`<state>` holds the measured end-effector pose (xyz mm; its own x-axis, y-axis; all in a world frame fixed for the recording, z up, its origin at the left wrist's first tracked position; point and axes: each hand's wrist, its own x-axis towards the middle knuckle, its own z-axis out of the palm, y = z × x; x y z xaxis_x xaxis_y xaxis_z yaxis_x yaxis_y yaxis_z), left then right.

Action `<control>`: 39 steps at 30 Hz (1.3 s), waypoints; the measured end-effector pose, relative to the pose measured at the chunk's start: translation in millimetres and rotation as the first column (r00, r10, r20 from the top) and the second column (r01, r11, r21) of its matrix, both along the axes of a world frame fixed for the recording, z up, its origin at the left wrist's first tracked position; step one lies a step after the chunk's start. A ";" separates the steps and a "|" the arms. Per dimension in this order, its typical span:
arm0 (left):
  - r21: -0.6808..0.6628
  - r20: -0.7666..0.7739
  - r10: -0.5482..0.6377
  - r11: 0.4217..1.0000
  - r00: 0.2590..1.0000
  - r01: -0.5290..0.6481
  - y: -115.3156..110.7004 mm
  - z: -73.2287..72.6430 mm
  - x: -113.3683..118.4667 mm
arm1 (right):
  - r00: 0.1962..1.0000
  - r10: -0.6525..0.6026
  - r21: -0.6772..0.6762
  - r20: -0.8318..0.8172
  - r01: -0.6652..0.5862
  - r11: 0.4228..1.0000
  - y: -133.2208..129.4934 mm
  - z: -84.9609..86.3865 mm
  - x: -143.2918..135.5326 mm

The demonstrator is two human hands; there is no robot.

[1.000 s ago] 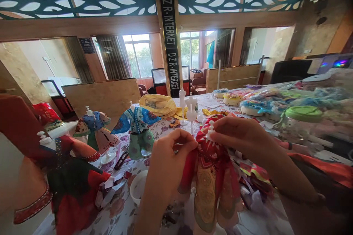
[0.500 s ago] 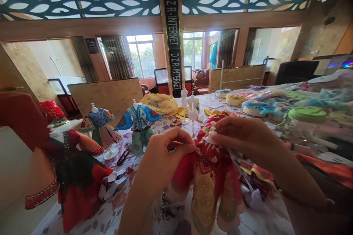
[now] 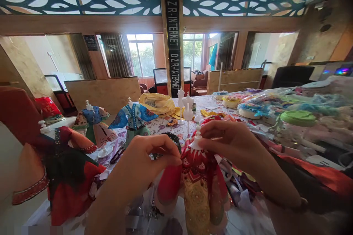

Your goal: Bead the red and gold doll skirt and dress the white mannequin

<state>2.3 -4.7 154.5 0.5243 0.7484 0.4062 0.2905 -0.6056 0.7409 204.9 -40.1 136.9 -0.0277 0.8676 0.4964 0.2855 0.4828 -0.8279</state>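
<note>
A small white dress form (image 3: 197, 140) wears a red and gold doll dress (image 3: 197, 191) with long panels and a pointed white collar. The thumb and fingertips of my left hand (image 3: 149, 154) are pinched together at the left shoulder edge of the dress. My right hand (image 3: 231, 141) grips the form by its neck and right shoulder, thumb toward the front. The fabric under my right fingers is hidden.
Dressed forms stand left: a red and black dress (image 3: 73, 176), a blue top (image 3: 135, 115) and another blue dress (image 3: 93, 117). Bare white forms (image 3: 188, 106) stand behind. Scraps, a green-lidded jar (image 3: 296, 125) and bagged trims (image 3: 292, 99) crowd the right. A yellow cloth (image 3: 156, 103) lies at the back.
Both hands and the red doll dress have shifted left in the view and slightly down. The left pinch stays at the shoulder edge, and the right hand keeps its grip.
</note>
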 end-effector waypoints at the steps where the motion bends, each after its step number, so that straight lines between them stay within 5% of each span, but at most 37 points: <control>1: 0.019 -0.011 0.024 1.000 1.000 -0.024 -0.6 0.5 -0.4 | 1.000 -0.003 0.005 -0.002 0.003 1.000 2.0 -0.4 -0.7; 7: 0.072 0.109 0.240 0.966 0.965 -0.249 -3.3 -1.7 3.4 | 0.999 0.006 0.053 -0.042 -0.004 0.999 19.3 -4.8 -0.5; 14: 0.271 0.069 0.199 0.939 0.978 -0.210 -9.1 -5.6 27.6 | 0.995 0.098 0.028 -0.032 -0.097 0.995 27.3 -3.9 14.6; 26: 0.327 0.221 0.214 0.903 0.951 -0.279 -10.7 -7.1 51.6 | 0.990 0.117 0.027 0.083 -0.119 0.992 21.9 3.5 24.8; 33: 0.503 0.231 0.220 0.807 0.948 -0.309 -0.3 -15.8 53.2 | 0.987 0.112 0.035 0.115 -0.116 0.993 22.9 3.6 31.3; 39: 0.505 0.122 0.284 0.807 0.951 -0.306 -1.3 -13.3 50.3 | 0.987 0.083 0.035 0.136 -0.088 0.995 16.0 5.4 30.9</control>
